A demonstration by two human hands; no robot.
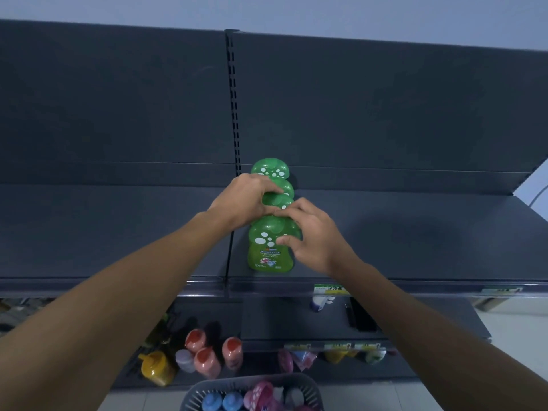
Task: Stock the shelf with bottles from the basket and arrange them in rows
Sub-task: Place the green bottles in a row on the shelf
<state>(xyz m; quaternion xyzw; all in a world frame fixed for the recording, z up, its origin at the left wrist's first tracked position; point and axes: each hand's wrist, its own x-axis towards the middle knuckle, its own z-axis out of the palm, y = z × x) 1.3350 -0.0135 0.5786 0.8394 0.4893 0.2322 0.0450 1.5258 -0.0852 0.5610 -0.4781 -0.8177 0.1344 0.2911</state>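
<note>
**Dark grey shelving, one green file, and room to topple**

Dark grey shelf [415, 232] boards carried a single file of green bottles [274, 200] running front to back, just beside the slotted upright [232, 99]. The left hand [240, 203] had its fingers curled over a cap in the middle of the file. The right hand [311, 232] pinched the front bottle [268, 258] by its cap, thumb forward and fingers behind.

The bottles stood touching, so a shove on one would likely have passed down the whole file. The front bottle stood near the shelf lip and could have tipped off towards the basket [308, 384] below. Broad rounded caps over narrower bodies probably left them top-heavy.

The basket held blue-capped bottles [222, 401] and a pink bottle [261, 391] not yet shelved. On a lower shelf stood red-capped bottles [204, 357] and a yellow bottle [155, 367]. Both forearms crossed above the basket.
</note>
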